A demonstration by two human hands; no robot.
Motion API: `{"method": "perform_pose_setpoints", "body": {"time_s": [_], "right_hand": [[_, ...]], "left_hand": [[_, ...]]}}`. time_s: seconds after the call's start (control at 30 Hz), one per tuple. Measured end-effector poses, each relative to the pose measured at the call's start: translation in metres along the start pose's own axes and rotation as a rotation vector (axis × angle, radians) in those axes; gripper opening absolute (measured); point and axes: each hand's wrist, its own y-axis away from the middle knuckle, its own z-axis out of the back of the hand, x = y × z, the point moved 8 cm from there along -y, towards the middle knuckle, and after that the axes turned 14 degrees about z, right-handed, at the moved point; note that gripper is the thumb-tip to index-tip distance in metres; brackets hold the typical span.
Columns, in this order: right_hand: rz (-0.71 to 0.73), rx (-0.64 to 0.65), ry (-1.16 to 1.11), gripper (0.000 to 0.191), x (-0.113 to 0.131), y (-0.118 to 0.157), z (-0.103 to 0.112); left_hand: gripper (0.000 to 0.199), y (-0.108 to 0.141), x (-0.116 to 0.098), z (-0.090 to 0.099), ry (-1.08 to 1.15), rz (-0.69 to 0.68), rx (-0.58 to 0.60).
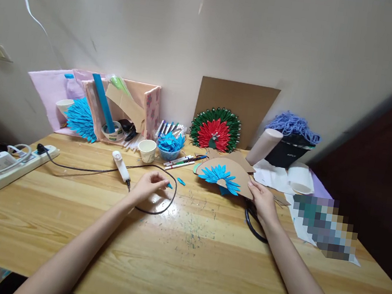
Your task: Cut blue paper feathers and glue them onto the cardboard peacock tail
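My right hand [260,200] grips the right edge of a fan-shaped cardboard piece [239,175] that bears a half ring of blue paper petals [220,177]. Left of it, my left hand [150,185] pinches a small blue petal [169,185] between thumb and fingertips, low over the table. Another blue petal [181,181] lies just beyond, on the wood. A black cable loop [174,197] passes around my left hand, beside a white glue gun [121,166].
Behind stand a bowl of blue petals [170,146], a paper cup [147,151], pens [181,162] and a red and green peacock [216,129]. A power strip [18,168] is at left; white paper rolls [301,177] and a black box [286,152] are at right.
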Motion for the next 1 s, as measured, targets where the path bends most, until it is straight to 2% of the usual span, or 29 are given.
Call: {"method": "perform_pose_setpoints", "body": {"time_s": [0.1,0.23,0.33,0.57,0.73,1.0], "right_hand": [[0.027,0.002,0.043,0.05,-0.004,-0.001,0.003],[0.036,0.098,0.025,0.05,-0.002,0.002,-0.006],[0.05,0.184,-0.033,0.045,0.009,0.006,-0.018],[0.014,0.457,-0.089,0.045,0.034,0.029,-0.051],[0.008,0.529,-0.044,0.04,0.036,0.041,-0.063],[0.022,0.615,-0.04,0.039,0.039,0.058,-0.081]], "left_hand": [[0.034,0.0,0.01,-0.004,0.063,0.044,-0.005],[0.035,0.003,0.014,-0.009,0.116,0.081,-0.004],[0.035,0.005,0.014,-0.008,0.096,0.098,-0.014],[0.033,0.01,-0.002,0.0,0.039,0.034,-0.036],[0.031,0.017,-0.014,-0.003,0.023,-0.011,0.001],[0.029,0.026,-0.021,-0.017,-0.02,-0.088,0.11]]}}
